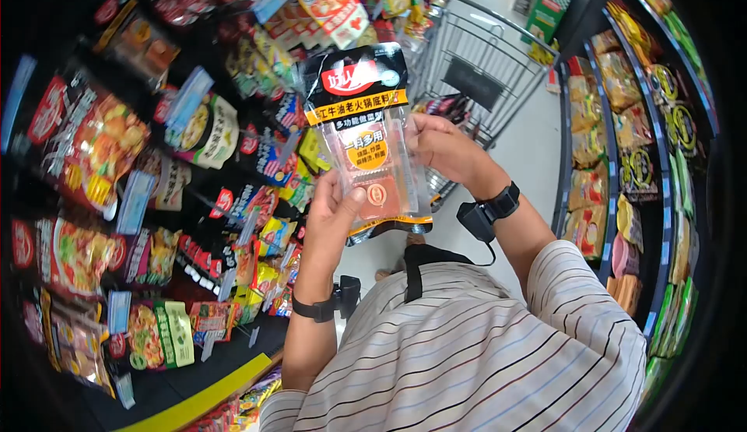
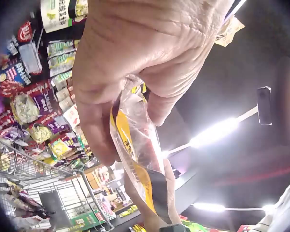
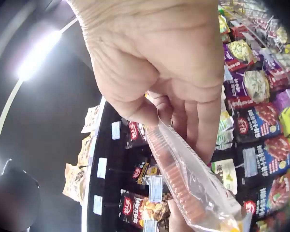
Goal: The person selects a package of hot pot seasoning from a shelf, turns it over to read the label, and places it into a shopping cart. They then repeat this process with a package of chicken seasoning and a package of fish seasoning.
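Both hands hold up a packet of hotpot base (image 1: 377, 156), a clear plastic pack with a black and yellow top and reddish blocks inside. My left hand (image 1: 331, 218) grips its lower left edge, thumb over the front. At the right edge, my right hand (image 1: 451, 152) pinches the pack between thumb and curled fingers. In the left wrist view the packet (image 2: 140, 140) is seen edge-on between thumb and fingers. The right wrist view shows the ridged reddish blocks through the clear side of the packet (image 3: 183, 179), with the right hand (image 3: 159, 67) above it.
Shelves of hanging seasoning packets (image 1: 93, 148) with price tags fill the left side. A wire shopping cart (image 1: 475, 74) with some goods in it stands ahead. Another stocked shelf (image 1: 615, 159) runs along the right, beyond the pale aisle floor (image 1: 529, 152).
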A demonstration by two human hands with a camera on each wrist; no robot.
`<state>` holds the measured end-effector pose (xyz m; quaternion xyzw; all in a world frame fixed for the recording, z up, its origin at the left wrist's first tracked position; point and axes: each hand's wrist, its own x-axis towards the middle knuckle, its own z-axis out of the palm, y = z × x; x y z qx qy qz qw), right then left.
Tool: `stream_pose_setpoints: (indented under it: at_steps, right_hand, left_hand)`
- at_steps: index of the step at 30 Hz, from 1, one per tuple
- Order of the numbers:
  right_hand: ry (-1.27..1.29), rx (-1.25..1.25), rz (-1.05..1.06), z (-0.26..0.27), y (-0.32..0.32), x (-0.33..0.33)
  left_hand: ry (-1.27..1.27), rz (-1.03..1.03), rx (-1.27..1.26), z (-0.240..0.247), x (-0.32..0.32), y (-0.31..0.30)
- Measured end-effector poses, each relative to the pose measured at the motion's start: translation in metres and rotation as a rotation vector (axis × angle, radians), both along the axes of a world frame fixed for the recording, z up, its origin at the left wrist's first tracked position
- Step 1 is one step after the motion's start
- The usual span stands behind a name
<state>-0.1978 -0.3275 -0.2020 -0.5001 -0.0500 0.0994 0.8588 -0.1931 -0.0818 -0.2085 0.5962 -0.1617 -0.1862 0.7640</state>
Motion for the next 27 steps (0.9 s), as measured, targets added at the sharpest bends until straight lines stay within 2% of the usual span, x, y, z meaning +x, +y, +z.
stream_pose_setpoints:
  at_steps: [3, 11, 14, 21, 27]
  right_hand:
    - [-0.072, 0.007, 0.155, 0.018, 0.034, 0.007]
    - [-0.187, -0.022, 0.259, 0.024, 0.093, 0.039]
    - [-0.215, 0.002, 0.276, 0.055, 0.111, 0.025]
    - [-0.242, 0.007, 0.356, 0.045, 0.106, 0.043]
    - [-0.292, -0.038, 0.321, 0.06, 0.105, 0.038]
  left_hand:
    - [-0.04, 0.067, 0.006, 0.011, -0.008, 0.03]
    - [-0.127, 0.328, 0.005, 0.039, -0.035, 0.076]
    - [-0.133, 0.369, -0.018, 0.04, -0.039, 0.084]
    - [-0.207, 0.422, 0.016, 0.041, -0.038, 0.083]
    - [-0.199, 0.434, 0.024, 0.043, -0.04, 0.078]
